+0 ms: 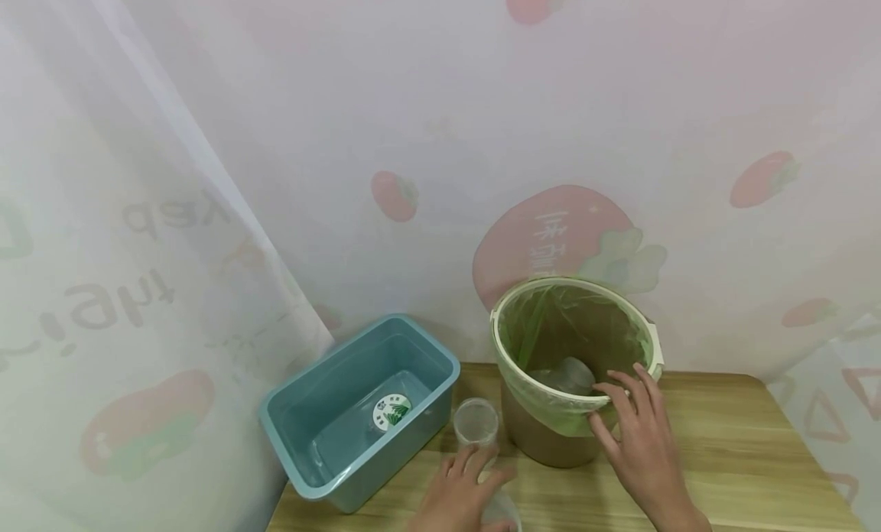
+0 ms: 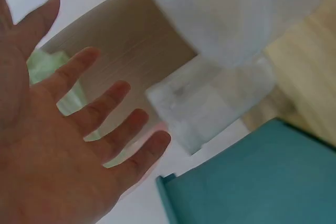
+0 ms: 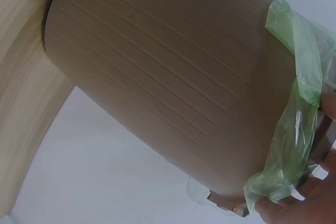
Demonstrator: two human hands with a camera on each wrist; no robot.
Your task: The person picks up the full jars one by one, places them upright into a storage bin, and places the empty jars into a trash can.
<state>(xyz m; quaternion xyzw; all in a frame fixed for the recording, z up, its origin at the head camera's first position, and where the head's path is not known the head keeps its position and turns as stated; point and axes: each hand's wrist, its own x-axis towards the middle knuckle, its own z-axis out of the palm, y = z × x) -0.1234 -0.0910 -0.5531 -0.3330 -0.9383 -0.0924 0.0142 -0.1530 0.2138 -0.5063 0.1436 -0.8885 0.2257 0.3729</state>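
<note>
My left hand [image 1: 457, 492] hovers with fingers spread over the wooden table, close to two clear plastic containers. One clear container [image 1: 475, 419] stands between the teal tub and the trash can; the other [image 1: 505, 509] is partly hidden under the hand. In the left wrist view, the palm [image 2: 58, 124] is bare, and both containers lie beyond the fingertips. At the front right of the trash can [image 1: 551, 436], my right hand [image 1: 643, 440] holds the rim, thumb outside and fingers over the edge. A light green bag [image 3: 289, 145] lines the can and folds over its rim.
A teal plastic tub [image 1: 358, 471] with a round sticker [image 1: 392, 412] inside stands on the left. Within the lined can lies a clear plastic piece [image 1: 573, 375]. Behind the wooden table [image 1: 736, 455] hangs a pale strawberry-print curtain [image 1: 427, 119].
</note>
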